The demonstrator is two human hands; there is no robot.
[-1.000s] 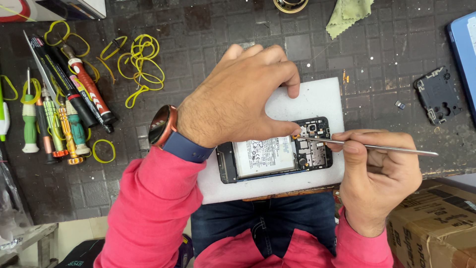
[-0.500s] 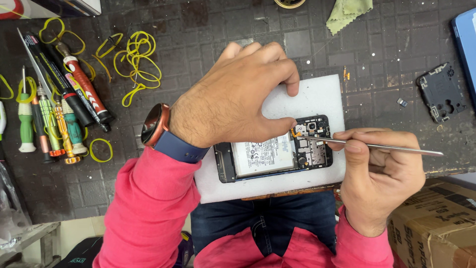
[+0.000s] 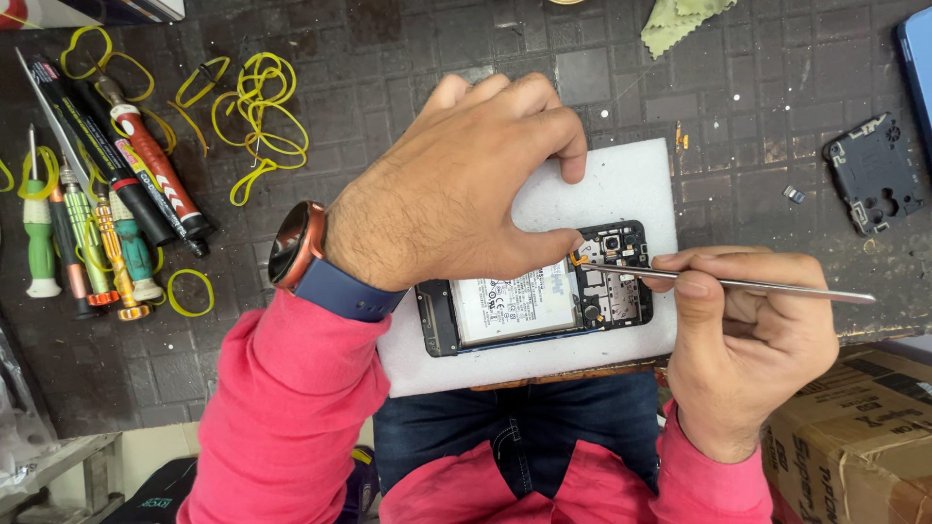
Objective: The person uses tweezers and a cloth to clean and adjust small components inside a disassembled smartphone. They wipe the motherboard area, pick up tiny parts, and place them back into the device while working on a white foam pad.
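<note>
Our left hand [image 3: 456,194] presses the opened phone [image 3: 534,291] flat on a white foam pad [image 3: 621,184]; our right hand [image 3: 748,340] pinches a thin metal probe [image 3: 738,283] over its circuit board.

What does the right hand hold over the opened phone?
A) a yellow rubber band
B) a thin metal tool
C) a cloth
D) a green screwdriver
B: the right hand pinches a thin metal tool, whose tip reaches the top part of the opened phone.
</note>
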